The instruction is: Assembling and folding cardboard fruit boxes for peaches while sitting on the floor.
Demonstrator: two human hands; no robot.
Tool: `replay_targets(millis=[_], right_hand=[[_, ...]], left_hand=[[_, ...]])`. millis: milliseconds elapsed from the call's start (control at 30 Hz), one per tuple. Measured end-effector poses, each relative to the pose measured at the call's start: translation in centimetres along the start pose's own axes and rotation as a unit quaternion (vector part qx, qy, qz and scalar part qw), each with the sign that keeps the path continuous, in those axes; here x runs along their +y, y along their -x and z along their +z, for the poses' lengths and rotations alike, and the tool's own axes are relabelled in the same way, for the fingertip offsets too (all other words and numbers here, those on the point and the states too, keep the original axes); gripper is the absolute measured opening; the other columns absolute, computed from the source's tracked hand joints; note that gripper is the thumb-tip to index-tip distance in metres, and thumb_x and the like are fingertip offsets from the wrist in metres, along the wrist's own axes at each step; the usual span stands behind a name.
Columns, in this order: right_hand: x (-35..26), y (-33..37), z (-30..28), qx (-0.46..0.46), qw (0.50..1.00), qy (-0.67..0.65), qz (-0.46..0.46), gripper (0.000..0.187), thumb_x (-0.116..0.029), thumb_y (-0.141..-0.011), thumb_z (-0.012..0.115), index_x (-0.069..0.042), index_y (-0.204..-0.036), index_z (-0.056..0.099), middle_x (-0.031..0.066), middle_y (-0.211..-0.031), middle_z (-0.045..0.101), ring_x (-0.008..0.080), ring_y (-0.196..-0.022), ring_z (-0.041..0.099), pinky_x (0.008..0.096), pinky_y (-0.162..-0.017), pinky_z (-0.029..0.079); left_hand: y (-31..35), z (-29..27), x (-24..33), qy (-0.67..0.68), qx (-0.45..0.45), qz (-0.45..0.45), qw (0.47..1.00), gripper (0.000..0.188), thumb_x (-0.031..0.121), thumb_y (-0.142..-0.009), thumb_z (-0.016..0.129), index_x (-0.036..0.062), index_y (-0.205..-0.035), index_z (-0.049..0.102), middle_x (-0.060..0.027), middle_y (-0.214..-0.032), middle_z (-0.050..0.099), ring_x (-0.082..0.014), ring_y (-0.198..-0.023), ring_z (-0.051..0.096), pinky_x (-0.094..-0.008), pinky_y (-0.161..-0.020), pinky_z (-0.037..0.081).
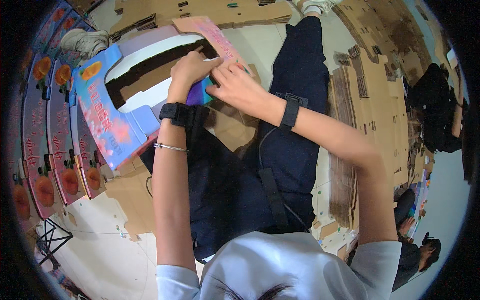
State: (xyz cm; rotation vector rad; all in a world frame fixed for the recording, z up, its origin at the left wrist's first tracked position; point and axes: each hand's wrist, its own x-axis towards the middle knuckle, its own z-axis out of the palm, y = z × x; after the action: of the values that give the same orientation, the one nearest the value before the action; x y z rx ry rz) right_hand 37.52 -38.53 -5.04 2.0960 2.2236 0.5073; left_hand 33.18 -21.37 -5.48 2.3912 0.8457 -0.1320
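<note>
A printed cardboard box in blue, purple and pink, with fruit and blossom pictures, lies tilted in front of me to the left. A large cut-out in its top shows the brown and white inside. My left hand is bent over the box's near right edge, thumb stretched toward the right hand, the other fingers partly hidden. My right hand is closed, its fingers curled against the edge at the box's right corner, beside a purple and teal patch of the panel. Both hands grip the box.
Several similar printed boxes stand in a row at the left. Stacked flat brown cardboard lies to the right, with more cardboard at the far side. My outstretched leg lies between. Other people sit at the right.
</note>
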Motion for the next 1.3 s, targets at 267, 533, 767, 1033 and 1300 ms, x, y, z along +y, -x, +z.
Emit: replay_targets(millis=[267, 533, 767, 1033, 1300], right_hand=[[0.4, 2.6, -1.5, 0.080, 0.984, 0.130, -0.091, 0.017, -0.017, -0.079, 0.054, -0.013, -0.095, 0.058, 0.0066, -0.101, 0.051, 0.0194, -0.098, 0.049, 0.0313, -0.082, 0.039], [-1.8, 2.3, -1.4, -0.034, 0.999, 0.014, -0.001, 0.010, -0.016, -0.076, 0.057, -0.009, -0.083, 0.058, 0.0074, -0.089, 0.055, 0.0196, -0.086, 0.056, 0.0312, -0.077, 0.043], [-0.9, 2.3, -0.8, -0.033, 0.999, -0.024, -0.003, 0.008, -0.012, -0.073, 0.060, -0.007, -0.080, 0.059, 0.0096, -0.075, 0.057, 0.0237, -0.073, 0.064, 0.0355, -0.066, 0.051], [-1.0, 2.3, -1.4, -0.047, 0.997, -0.061, 0.005, 0.016, -0.016, -0.073, 0.065, -0.006, -0.084, 0.060, 0.0101, -0.082, 0.056, 0.0232, -0.080, 0.063, 0.0371, -0.067, 0.051], [-3.0, 3.3, -2.9, -0.096, 0.988, -0.114, 0.034, 0.035, -0.021, -0.070, 0.070, -0.005, -0.099, 0.058, 0.0121, -0.094, 0.051, 0.0218, -0.080, 0.062, 0.0337, -0.069, 0.051]], left_hand=[[0.2, 1.1, 0.2, 0.063, -0.103, 0.047, 0.992, 0.067, 0.062, -0.067, 0.071, -0.0045, -0.074, 0.070, -0.0177, -0.065, 0.063, -0.0247, -0.065, 0.065, -0.0378, -0.067, 0.050], [2.3, 1.0, 1.1, -0.024, -0.049, 0.081, 0.995, 0.086, 0.067, -0.062, 0.070, -0.0035, -0.111, 0.067, -0.0272, -0.104, 0.067, -0.0355, -0.101, 0.066, -0.0401, -0.087, 0.051], [3.0, 1.2, 1.5, -0.042, -0.010, 0.103, 0.994, 0.087, 0.073, -0.062, 0.066, -0.0010, -0.107, 0.069, -0.0261, -0.099, 0.068, -0.0358, -0.096, 0.068, -0.0420, -0.085, 0.051], [2.5, 1.6, 1.1, -0.037, -0.045, 0.075, 0.996, 0.084, 0.074, -0.065, 0.064, -0.0025, -0.099, 0.070, -0.0263, -0.093, 0.069, -0.0369, -0.092, 0.068, -0.0424, -0.082, 0.051], [3.2, 2.1, 0.5, -0.006, 0.046, 0.135, 0.990, 0.058, 0.051, -0.073, 0.071, 0.0011, -0.103, 0.067, -0.0191, -0.095, 0.069, -0.0312, -0.091, 0.068, -0.0379, -0.081, 0.051]])
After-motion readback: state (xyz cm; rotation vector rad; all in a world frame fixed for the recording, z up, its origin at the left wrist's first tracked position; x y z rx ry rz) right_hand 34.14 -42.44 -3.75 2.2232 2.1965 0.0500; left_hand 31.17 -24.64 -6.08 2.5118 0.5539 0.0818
